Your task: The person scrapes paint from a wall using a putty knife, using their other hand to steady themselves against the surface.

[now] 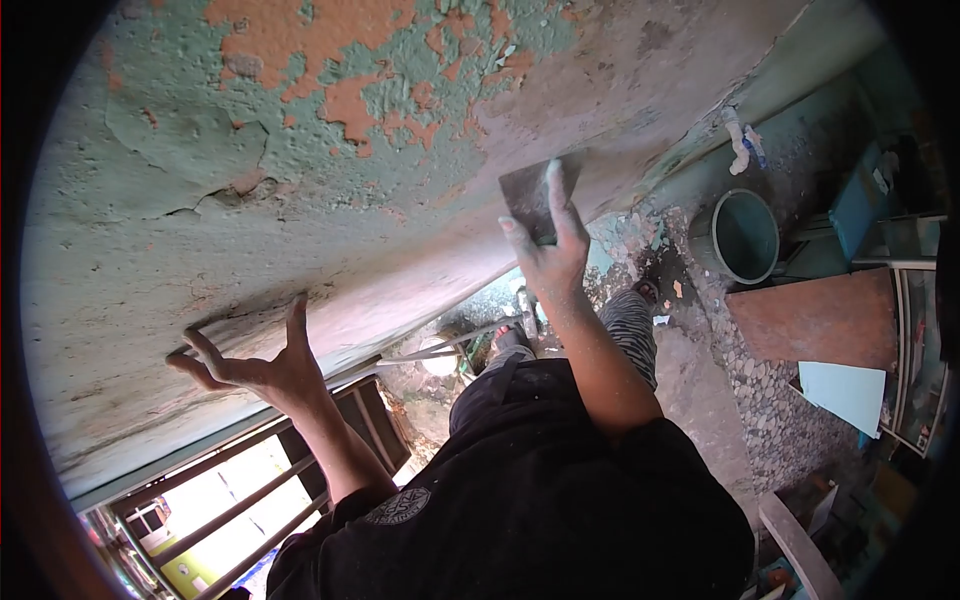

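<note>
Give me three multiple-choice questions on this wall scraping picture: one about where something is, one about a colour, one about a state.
1. Where does the bucket stand?
A. on the floor below, near the foot of the wall
B. in the left hand
C. on a shelf

2. What colour is the wall's flaking top coat?
A. yellow
B. pale green
C. black

3. How is the left hand?
A. closed on a brush
B. open, fingers spread at the wall
C. tucked in a pocket

Answers:
1 A, the bucket sits on the pebbled floor by the wall's base.
2 B, green paint peels off an orange-pink layer.
3 B, its fingers are splayed and hold nothing, while the right hand grips the scraper.
</note>
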`<state>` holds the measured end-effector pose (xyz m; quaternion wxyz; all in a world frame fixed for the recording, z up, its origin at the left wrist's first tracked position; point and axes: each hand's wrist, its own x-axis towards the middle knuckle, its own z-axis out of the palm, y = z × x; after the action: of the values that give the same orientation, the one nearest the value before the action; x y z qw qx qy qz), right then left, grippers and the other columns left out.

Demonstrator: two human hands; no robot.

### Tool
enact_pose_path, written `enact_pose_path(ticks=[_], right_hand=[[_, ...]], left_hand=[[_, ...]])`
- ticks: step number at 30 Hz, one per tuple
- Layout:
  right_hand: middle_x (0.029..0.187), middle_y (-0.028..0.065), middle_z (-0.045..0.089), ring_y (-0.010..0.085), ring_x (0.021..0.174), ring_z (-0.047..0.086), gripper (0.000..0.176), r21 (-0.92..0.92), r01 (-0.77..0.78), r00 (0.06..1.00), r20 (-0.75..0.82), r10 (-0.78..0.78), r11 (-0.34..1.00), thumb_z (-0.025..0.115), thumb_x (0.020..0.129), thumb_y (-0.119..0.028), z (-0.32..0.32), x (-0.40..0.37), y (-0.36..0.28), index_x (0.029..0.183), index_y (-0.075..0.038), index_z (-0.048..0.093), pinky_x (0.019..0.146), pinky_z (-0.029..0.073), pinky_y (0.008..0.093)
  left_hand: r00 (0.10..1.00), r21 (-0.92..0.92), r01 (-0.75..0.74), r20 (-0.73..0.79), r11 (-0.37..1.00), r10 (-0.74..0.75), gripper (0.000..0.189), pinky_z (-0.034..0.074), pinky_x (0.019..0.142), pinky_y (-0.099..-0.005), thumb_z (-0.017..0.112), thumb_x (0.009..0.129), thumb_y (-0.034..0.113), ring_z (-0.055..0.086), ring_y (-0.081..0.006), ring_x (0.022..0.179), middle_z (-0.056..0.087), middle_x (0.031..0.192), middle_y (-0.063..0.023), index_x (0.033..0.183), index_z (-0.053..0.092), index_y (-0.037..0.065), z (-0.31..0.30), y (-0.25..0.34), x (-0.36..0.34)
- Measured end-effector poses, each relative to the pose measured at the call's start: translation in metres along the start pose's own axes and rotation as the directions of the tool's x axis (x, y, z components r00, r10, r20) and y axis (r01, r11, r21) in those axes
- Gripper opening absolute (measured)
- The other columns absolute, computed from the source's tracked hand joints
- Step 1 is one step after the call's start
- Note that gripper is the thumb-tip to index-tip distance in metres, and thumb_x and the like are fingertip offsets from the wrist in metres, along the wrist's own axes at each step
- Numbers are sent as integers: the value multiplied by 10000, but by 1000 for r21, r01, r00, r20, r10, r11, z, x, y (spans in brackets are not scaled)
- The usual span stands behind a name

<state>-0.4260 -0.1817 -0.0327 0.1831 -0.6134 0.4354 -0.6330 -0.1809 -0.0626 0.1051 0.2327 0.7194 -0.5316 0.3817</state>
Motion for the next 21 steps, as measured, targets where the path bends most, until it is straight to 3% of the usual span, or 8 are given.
enact_pose_path(ticks=[2,4,6,8,11,14,19,21], right_hand=[[993,194,610,238,869,624,739,99,-123,991,-36,127,987,743,768,-230,-5,12,-2,1364,8,377,707,515,316],[956,175,612,220,850,620,749,106,-77,992,-91,86,991,743,767,-245,-5,16,1,1369,2,372,675,514,310],[971,188,613,243,860,628,755,82,-153,986,-50,158,985,752,752,-234,-4,8,-3,1364,5,380,685,515,322],[1011,216,603,325,883,629,766,-60,54,998,-12,-55,997,793,689,-197,-5,-2,5,1337,-15,428,706,520,363],[1053,235,581,351,890,624,755,-83,101,995,34,-98,991,809,668,-207,-14,5,18,1313,-25,460,688,530,375],[1030,239,577,356,879,623,733,-58,141,990,-2,-141,988,813,664,-223,-14,18,24,1287,-22,484,672,537,375],[1005,235,575,363,849,623,702,-185,268,958,155,-241,946,817,652,-227,-26,0,46,1262,-57,515,629,545,394],[967,207,573,351,812,626,706,-231,310,946,172,-275,922,820,647,-251,-25,4,42,1264,-86,519,575,542,402]], left_hand=[[1000,12,-26,-12,1000,27,1139,188,1050,-675,787,654,472,36,-417,1355,41,1421,-222,1436,21,157,1,-1,0],[998,24,-50,-23,998,50,1144,197,1048,-674,781,659,478,46,-417,1355,38,1424,-226,1441,0,181,-2,-2,-2],[999,44,-51,-11,998,51,1166,211,1043,-677,783,655,477,28,-413,1356,36,1438,-201,1444,-39,225,0,0,-2],[998,38,-57,-22,998,58,1161,214,1041,-682,779,660,477,9,-409,1357,103,1455,-152,1436,-36,190,0,1,0],[1000,13,-4,-1,1000,4,1165,208,1043,-684,783,659,469,-5,-407,1357,139,1459,-113,1424,-35,150,-2,3,1],[998,19,-57,-17,998,57,1142,192,1046,-683,790,643,481,-2,-409,1356,104,1454,-155,1418,36,113,-1,-1,-1],[998,-99,9,-53,995,-15,1112,147,1045,-688,812,603,497,12,-415,1354,30,1432,-226,1412,158,103,4,-3,-1],[999,-50,16,-30,999,-17,1114,174,1042,-693,814,619,462,19,-429,1351,31,1429,-219,1414,109,125,-1,3,2]])
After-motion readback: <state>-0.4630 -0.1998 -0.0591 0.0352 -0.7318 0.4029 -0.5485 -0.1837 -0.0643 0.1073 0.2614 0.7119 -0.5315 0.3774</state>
